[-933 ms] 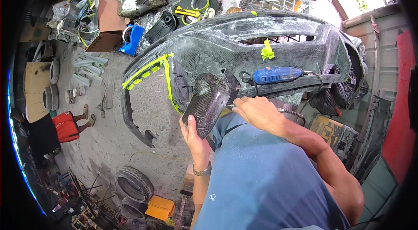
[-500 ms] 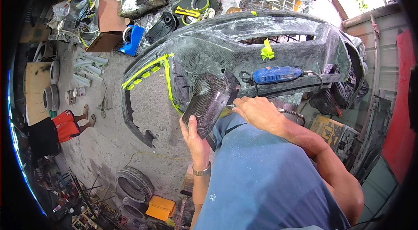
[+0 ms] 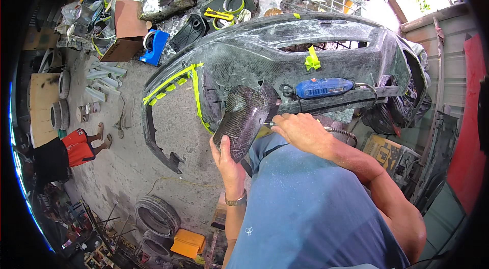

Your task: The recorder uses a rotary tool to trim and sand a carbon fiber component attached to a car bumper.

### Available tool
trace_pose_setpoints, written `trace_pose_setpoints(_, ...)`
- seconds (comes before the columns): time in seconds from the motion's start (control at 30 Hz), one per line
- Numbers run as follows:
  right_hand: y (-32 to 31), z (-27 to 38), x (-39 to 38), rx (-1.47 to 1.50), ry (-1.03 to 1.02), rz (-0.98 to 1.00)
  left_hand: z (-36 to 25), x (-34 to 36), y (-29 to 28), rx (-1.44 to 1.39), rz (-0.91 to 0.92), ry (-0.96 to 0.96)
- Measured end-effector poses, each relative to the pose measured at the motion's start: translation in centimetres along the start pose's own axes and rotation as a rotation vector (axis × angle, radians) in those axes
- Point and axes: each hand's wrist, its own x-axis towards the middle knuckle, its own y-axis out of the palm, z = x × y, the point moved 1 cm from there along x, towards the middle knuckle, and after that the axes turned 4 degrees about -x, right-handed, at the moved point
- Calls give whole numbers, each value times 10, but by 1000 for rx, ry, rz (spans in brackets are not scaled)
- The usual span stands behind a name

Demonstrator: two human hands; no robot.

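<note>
My left hand [image 3: 230, 168] grips the lower left edge of a curved, dark carbon-fibre piece [image 3: 241, 122], its thumb lying on the face. My right hand [image 3: 304, 133] is closed around the handpiece [image 3: 268, 124] of a rotary tool, whose thin metal end points at the piece's right edge. A flexible shaft [image 3: 342, 132] runs out behind that hand. The blue rotary tool body [image 3: 324, 87] lies on a large, dusty dark car bumper [image 3: 239, 60] just beyond my hands. The tip's contact with the piece is hard to make out.
Yellow-green tape [image 3: 195, 91] marks the bumper's left part. Beyond it stand a blue tape dispenser [image 3: 154, 47], a cardboard box [image 3: 127, 27] and tape rolls [image 3: 234, 4]. Tyres [image 3: 157, 215] lie lower left; another person [image 3: 76, 148] is at far left. Black bags [image 3: 382, 116] sit right.
</note>
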Motion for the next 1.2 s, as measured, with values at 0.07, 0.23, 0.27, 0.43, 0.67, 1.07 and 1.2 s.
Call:
trace_pose_setpoints(0.07,1,0,0,-3,1,5,0,0,0,7,9,7)
trace_pose_setpoints(0.23,-2,2,0,3,-5,6,0,-1,1,17,14,15)
trace_pose_setpoints(0.27,-3,2,0,12,-5,6,0,-1,1,11,15,13)
trace_pose_setpoints(0.43,-11,2,-4,5,26,2,3,-2,0,1,-31,9)
trace_pose_setpoints(0.67,-7,-2,-2,-40,2,-28,6,-3,-1,0,8,34)
trace_pose_setpoints(1.07,1,0,-1,-100,-20,-34,10,-2,-5,11,51,61)
trace_pose_setpoints(1.2,0,-1,0,-90,-25,-43,10,-5,-2,12,4,55)
